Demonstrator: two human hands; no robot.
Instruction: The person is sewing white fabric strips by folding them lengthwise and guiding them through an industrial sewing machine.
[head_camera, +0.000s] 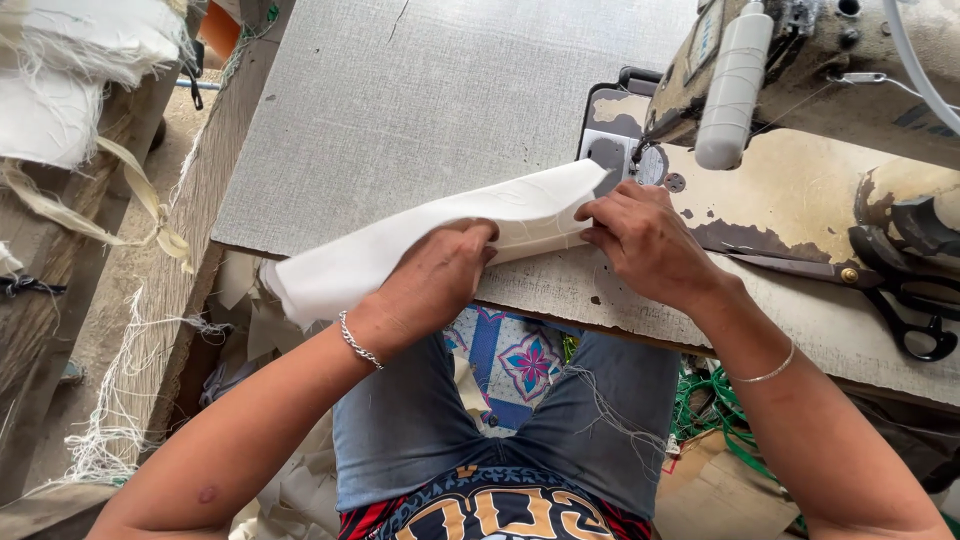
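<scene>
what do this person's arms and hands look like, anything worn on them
Both arms are bare, with no sleeves or gloves. The left hand has a silver beaded chain bracelet at its wrist. The right hand has a thin plain silver bangle at its wrist. No rings are visible.

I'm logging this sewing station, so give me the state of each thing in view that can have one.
White fabric piece: folded, gripped by both hands, front end at the needle.
Left hand: closed on the fabric.
Right hand: fingers pressing the fabric near the needle.
Sewing machine: paint worn; whether running cannot be told.
Scissors: lying on the table, blades shut.
</scene>
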